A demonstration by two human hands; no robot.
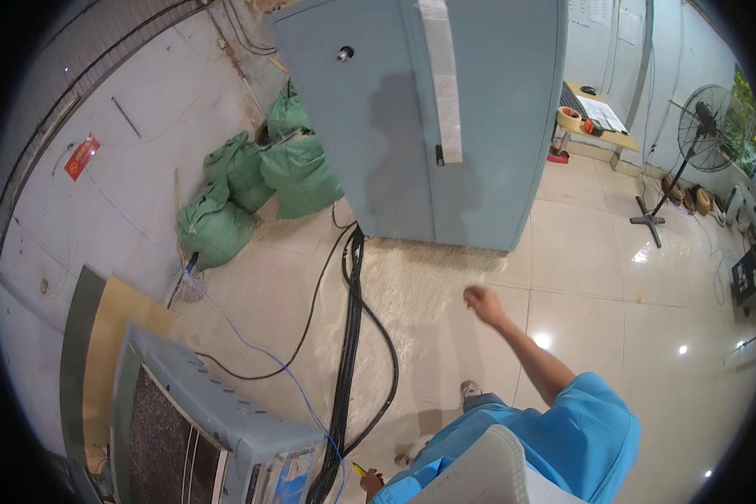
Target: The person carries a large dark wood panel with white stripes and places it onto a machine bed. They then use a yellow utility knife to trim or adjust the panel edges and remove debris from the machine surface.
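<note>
My right arm, in a short blue sleeve, reaches forward over the tiled floor. My right hand (483, 304) is loosely closed, its fingers curled, and no object shows in it. It is nearest the base of a tall grey-blue metal cabinet (496, 126), without touching it. At the lower edge, my left hand (371, 482) is closed around a slim yellow object (359, 469). Only one end of that object sticks out, and its kind is unclear. Just left of this hand runs a thick bundle of black cables (344, 378).
Green sacks (218, 223) sit against the left wall. Lower left stands another grey-blue cabinet (227, 395) with a dark front panel. A thin blue cable (298, 382) crosses the floor. At right are a standing fan (701, 130) and a small desk (622, 139) with tape and papers.
</note>
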